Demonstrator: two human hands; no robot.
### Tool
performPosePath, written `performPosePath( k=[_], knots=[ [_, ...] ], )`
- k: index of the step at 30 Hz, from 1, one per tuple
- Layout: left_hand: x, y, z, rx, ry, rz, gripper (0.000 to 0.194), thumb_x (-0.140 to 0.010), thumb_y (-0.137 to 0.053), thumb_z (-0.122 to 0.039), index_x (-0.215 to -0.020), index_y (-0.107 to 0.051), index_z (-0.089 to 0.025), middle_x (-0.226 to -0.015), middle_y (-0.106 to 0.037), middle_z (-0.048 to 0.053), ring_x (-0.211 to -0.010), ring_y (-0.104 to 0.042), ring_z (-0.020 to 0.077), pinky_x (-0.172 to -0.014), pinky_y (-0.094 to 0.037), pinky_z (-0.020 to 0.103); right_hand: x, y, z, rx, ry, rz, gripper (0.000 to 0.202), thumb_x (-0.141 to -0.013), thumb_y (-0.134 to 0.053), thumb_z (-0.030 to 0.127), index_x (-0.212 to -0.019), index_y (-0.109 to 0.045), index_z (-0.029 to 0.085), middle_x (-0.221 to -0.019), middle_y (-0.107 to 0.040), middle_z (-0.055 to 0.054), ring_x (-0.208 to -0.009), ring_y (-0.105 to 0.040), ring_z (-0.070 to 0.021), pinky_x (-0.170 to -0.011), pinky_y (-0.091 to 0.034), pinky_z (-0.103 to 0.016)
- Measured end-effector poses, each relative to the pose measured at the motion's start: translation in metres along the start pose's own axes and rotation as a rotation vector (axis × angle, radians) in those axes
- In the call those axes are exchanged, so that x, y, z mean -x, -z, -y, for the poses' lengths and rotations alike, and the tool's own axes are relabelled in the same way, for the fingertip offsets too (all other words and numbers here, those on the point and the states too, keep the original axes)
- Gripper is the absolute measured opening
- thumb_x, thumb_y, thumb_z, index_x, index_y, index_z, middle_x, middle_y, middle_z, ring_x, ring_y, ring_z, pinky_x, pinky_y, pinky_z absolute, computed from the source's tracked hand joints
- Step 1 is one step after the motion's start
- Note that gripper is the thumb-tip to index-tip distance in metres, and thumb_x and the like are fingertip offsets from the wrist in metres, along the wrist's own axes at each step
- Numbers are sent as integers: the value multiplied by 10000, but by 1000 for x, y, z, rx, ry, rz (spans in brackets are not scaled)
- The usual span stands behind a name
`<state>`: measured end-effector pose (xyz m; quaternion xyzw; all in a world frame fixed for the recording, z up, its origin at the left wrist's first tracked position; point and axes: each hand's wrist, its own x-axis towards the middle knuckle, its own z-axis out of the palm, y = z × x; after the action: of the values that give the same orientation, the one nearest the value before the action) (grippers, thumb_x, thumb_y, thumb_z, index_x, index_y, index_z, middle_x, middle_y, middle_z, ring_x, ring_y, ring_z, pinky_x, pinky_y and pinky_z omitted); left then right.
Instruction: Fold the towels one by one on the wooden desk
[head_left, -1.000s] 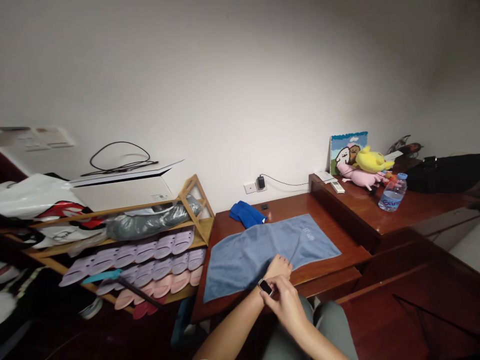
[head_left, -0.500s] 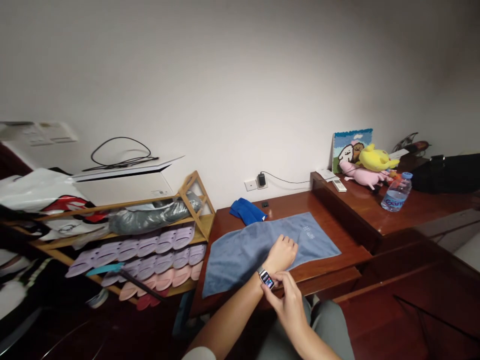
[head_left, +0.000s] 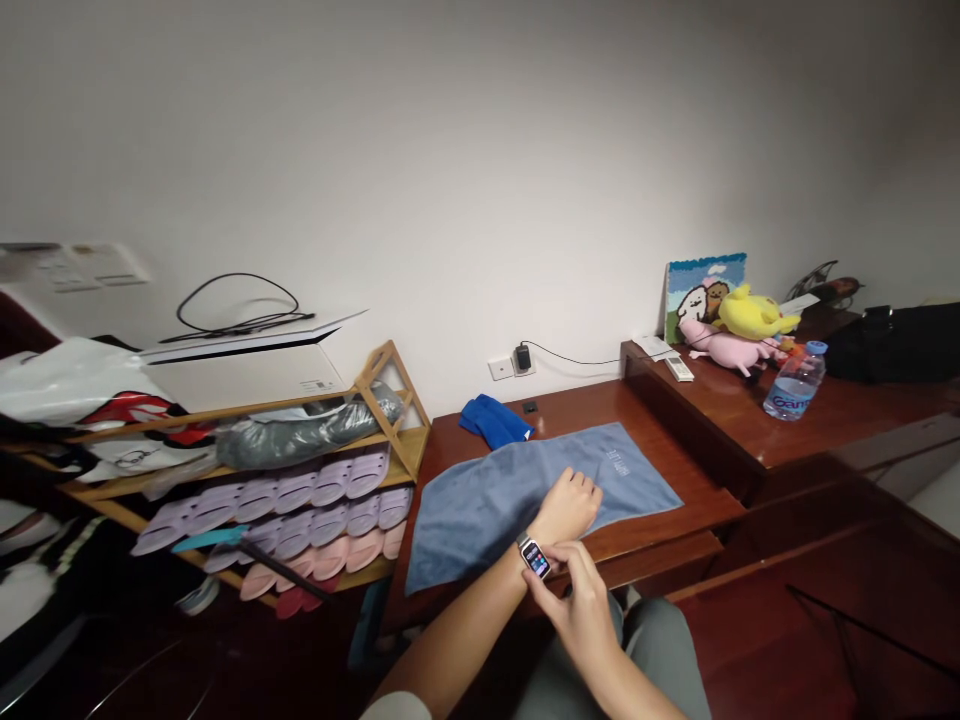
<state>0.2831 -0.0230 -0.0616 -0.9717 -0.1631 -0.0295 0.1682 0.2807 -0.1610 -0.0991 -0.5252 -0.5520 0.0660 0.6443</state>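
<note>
A smartwatch (head_left: 535, 559) with a lit screen sits on my left wrist. My left hand (head_left: 568, 505) rests over the blue-grey towel (head_left: 469, 520), its fingers curled with nothing visible in them. At the watch, my right hand (head_left: 581, 590) pinches the case, the thumb at its lower edge and the index finger at its right side. The towel lies spread on the brown desk (head_left: 577, 405), with white lettering near its right end. Behind it is a folded bright blue cloth (head_left: 495, 422).
A shoe rack (head_left: 411, 455) with several slippers stands at the left, a white box (head_left: 247, 378) on top. On the raised right surface are a water bottle (head_left: 793, 385), plush toys (head_left: 754, 315) and a white remote (head_left: 679, 369). A charger (head_left: 523, 357) is plugged into the wall.
My left hand has shifted very slightly right. My right hand keeps its hold on the watch with almost no movement.
</note>
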Motion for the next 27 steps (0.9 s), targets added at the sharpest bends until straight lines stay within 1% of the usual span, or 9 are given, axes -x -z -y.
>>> performPosePath(
  k=[3,6,10,13,16,18,20,24,27],
  knots=[
    [6,-19,7,50,56,13,167,-999,-571,-273,-1075,-681,-173,-1006,-733,107,-993,-640,250,-917,-391,395,-2,4,-8,45,-21,100,223,-969,-697,415,-1098,-684,233,-969,-720,-71,-885,-705,-217,-794,-609,-330],
    [35,-41,21,82,210,28,149,-991,-559,-241,-1025,-697,-193,-979,-740,91,-980,-655,241,-906,-407,380,-12,15,-42,151,-14,181,236,-1004,-626,392,-1177,-694,245,-1114,-731,-91,-1054,-693,-241,-952,-587,-396],
    [118,-75,43,58,525,44,250,-987,-473,-185,-1000,-722,-171,-952,-756,116,-954,-682,262,-842,-449,380,-21,43,-132,460,-56,136,325,-1045,-460,356,-1185,-722,224,-1208,-738,-112,-1149,-683,-263,-1039,-553,-466],
    [194,-113,51,40,700,72,297,-960,-444,-188,-1025,-733,-163,-985,-768,123,-935,-705,278,-803,-493,388,-12,65,-200,672,-125,176,398,-1030,-425,367,-1239,-719,199,-1320,-715,-141,-1260,-647,-292,-1099,-510,-490],
    [257,-159,54,140,839,-36,328,-984,-431,-317,-1109,-717,-213,-1140,-761,95,-1079,-705,267,-893,-534,381,5,78,-237,829,-231,276,433,-1014,-434,377,-1291,-711,193,-1396,-684,-147,-1336,-603,-325,-1136,-461,-514],
    [283,-184,53,180,875,-111,356,-996,-410,-393,-1102,-708,-230,-1139,-755,94,-1088,-708,276,-912,-553,392,13,83,-244,891,-258,315,437,-1018,-423,366,-1314,-704,209,-1410,-680,-132,-1336,-601,-326,-1129,-451,-514],
    [299,-198,52,175,917,-186,390,-995,-391,-442,-1101,-697,-225,-1160,-739,117,-1107,-705,297,-936,-564,416,16,87,-240,937,-240,318,425,-1031,-397,348,-1300,-708,242,-1384,-697,-110,-1286,-628,-317,-1088,-464,-501],
    [311,-204,49,125,1008,-303,426,-974,-392,-490,-1145,-668,-214,-1307,-668,151,-1236,-648,334,-1036,-543,461,7,94,-226,1049,-231,312,380,-1039,-392,321,-1140,-756,278,-1152,-764,-107,-1054,-695,-311,-923,-496,-470],
    [318,-201,47,132,1031,-304,394,-970,-398,-482,-1058,-679,-221,-1199,-693,145,-1130,-683,327,-1001,-556,454,2,98,-219,1119,-278,341,366,-1031,-405,306,-1065,-765,250,-1067,-756,-120,-977,-698,-313,-867,-493,-460]
  ],
)
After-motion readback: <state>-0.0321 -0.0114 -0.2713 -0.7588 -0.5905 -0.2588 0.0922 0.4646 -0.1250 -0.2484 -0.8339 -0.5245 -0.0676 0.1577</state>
